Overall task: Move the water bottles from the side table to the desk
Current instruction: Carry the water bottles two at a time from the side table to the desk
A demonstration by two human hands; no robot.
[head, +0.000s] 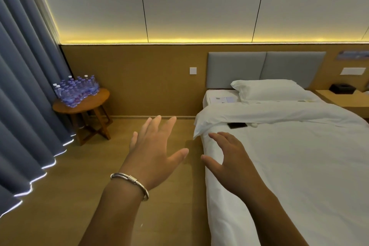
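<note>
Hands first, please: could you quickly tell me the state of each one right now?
Left hand: open, fingers spread, holding nothing.
Right hand: open, fingers loosely bent, holding nothing, over the bed's edge.

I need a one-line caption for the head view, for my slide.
Both hands, left hand and right hand, open and empty, with water bottles on the round side table ahead.

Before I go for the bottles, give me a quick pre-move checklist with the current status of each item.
1. Left hand free, fingers spread: ok.
2. Right hand free, holding nothing: ok.
3. Water bottles standing clustered on the side table: ok.
4. Floor between hands and table looks unobstructed: ok.
5. Desk in view for drop-off: not ok, not in view.
6. Bottle count: cannot tell, too small.
</note>
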